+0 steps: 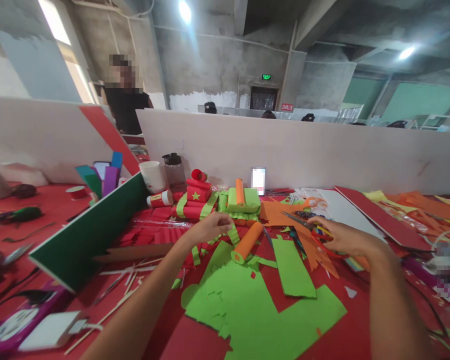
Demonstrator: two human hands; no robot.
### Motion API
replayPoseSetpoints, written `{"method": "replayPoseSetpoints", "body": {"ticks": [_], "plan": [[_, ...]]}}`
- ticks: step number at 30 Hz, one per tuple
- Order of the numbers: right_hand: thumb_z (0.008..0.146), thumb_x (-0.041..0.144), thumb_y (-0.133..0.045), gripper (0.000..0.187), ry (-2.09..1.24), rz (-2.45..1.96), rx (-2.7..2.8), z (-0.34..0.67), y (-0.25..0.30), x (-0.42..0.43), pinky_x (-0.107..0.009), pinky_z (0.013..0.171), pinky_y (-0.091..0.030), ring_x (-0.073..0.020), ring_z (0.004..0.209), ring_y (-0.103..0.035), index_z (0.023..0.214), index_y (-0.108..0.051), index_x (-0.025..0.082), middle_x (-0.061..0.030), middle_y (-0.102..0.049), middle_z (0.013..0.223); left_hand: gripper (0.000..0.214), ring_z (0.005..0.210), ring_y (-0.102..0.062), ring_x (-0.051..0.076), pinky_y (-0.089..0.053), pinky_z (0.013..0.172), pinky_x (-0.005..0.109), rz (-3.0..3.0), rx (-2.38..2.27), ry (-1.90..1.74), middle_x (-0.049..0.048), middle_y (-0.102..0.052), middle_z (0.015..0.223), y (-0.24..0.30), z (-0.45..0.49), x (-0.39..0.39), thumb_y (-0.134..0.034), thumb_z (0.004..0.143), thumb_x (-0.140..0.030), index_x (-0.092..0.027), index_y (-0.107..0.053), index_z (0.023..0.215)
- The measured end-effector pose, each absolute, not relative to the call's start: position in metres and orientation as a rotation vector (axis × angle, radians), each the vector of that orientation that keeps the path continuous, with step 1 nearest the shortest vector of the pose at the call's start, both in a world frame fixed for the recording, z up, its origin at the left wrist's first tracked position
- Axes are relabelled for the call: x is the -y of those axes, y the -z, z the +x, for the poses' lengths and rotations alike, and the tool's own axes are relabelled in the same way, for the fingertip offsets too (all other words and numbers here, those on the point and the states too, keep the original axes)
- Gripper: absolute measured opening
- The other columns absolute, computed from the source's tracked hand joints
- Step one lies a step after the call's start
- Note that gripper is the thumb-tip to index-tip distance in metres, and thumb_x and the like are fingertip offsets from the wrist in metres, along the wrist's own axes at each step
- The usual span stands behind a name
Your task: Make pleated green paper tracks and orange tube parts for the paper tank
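My right hand (339,237) is closed around scissors (295,219) with red and yellow handles; their blades point left, slightly apart, over orange paper (281,214). The fingers of my left hand (212,229) are pinched together at a short green paper strip (233,235). Just right of that strip lies an orange paper roll (248,242) with a green end bearing a small star. Behind my left hand stand a red paper model (198,194) with a green star and a green block (243,201) with another orange roll (240,191) on top.
Cut green sheets (262,320) cover the front of the red table. At left are a green board (93,235), a white cup (152,176), a lidded bottle (174,170) and a power strip (22,320). A phone (258,181) leans on the white partition (303,145). A person (125,107) stands beyond.
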State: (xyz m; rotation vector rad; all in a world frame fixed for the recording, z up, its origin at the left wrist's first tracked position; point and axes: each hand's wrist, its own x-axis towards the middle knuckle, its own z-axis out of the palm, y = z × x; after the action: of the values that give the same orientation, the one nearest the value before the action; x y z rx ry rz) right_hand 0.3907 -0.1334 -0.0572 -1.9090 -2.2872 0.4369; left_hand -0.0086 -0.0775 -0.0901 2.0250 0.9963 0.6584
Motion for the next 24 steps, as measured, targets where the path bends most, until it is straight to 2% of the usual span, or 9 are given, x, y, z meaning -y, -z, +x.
{"method": "replayPoseSetpoints", "body": {"ticks": [3,5,7,8,12,16,24], "plan": [[0.069,0.028,-0.063,0.064,-0.427,-1.760,2.394,0.372,0.041,0.133,-0.030,0.079,-0.046,-0.0281,0.103,-0.059,0.132,-0.047,0.029,-0.0073,-0.061,0.121,0.033,0.055,-0.046,0.011,-0.035,0.051,0.021,2.049,-0.976,-0.670,-0.0001,-0.055,0.064,0.092,-0.011,0.076,-0.055,0.082,-0.046,-0.013,-0.063,0.079],[0.068,0.036,-0.068,0.070,-0.437,-1.692,2.486,0.352,0.033,0.129,-0.033,0.087,-0.044,-0.0308,0.116,-0.052,0.134,-0.044,0.030,-0.0067,-0.053,0.133,0.032,0.057,-0.048,0.011,-0.036,0.052,0.021,2.057,-0.973,-0.689,0.0005,-0.057,0.065,0.093,-0.012,0.074,-0.056,0.082,-0.044,-0.013,-0.064,0.081],[0.060,0.039,-0.075,0.077,-0.463,-1.633,2.616,0.328,0.026,0.121,-0.034,0.087,-0.044,-0.0322,0.114,-0.053,0.132,-0.047,0.030,-0.0064,-0.055,0.130,0.030,0.058,-0.049,0.011,-0.037,0.052,0.021,2.058,-0.983,-0.713,0.0006,-0.058,0.067,0.094,-0.012,0.074,-0.058,0.082,-0.043,-0.014,-0.064,0.084],[0.060,0.039,-0.076,0.075,-0.483,-1.592,2.691,0.317,0.024,0.116,-0.034,0.085,-0.044,-0.0319,0.112,-0.054,0.130,-0.049,0.030,-0.0063,-0.057,0.127,0.029,0.058,-0.050,0.011,-0.037,0.052,0.021,2.055,-0.989,-0.723,0.0005,-0.058,0.066,0.094,-0.012,0.074,-0.059,0.081,-0.042,-0.014,-0.064,0.085],[0.065,0.034,-0.071,0.057,-0.556,-1.427,2.883,0.280,0.021,0.094,-0.030,0.072,-0.046,-0.0261,0.096,-0.061,0.120,-0.057,0.031,-0.0039,-0.063,0.116,0.026,0.059,-0.052,0.012,-0.040,0.055,0.021,2.064,-0.974,-0.739,0.0004,-0.058,0.065,0.092,-0.011,0.075,-0.059,0.082,-0.040,-0.014,-0.064,0.083],[0.068,0.030,-0.070,0.042,-0.537,-1.277,2.945,0.264,0.025,0.077,-0.027,0.069,-0.045,-0.0244,0.093,-0.062,0.109,-0.064,0.030,-0.0035,-0.065,0.113,0.027,0.060,-0.051,0.012,-0.039,0.055,0.022,2.105,-0.984,-0.745,0.0011,-0.059,0.066,0.088,-0.011,0.077,-0.059,0.082,-0.041,-0.014,-0.064,0.082],[0.070,0.032,-0.071,0.050,-0.519,-1.141,2.938,0.263,0.031,0.069,-0.028,0.075,-0.046,-0.0248,0.097,-0.062,0.119,-0.060,0.030,-0.0037,-0.065,0.116,0.030,0.057,-0.049,0.011,-0.037,0.053,0.021,2.070,-1.043,-0.711,0.0000,-0.057,0.064,0.079,-0.005,0.084,-0.059,0.082,-0.043,-0.014,-0.065,0.081]]}}
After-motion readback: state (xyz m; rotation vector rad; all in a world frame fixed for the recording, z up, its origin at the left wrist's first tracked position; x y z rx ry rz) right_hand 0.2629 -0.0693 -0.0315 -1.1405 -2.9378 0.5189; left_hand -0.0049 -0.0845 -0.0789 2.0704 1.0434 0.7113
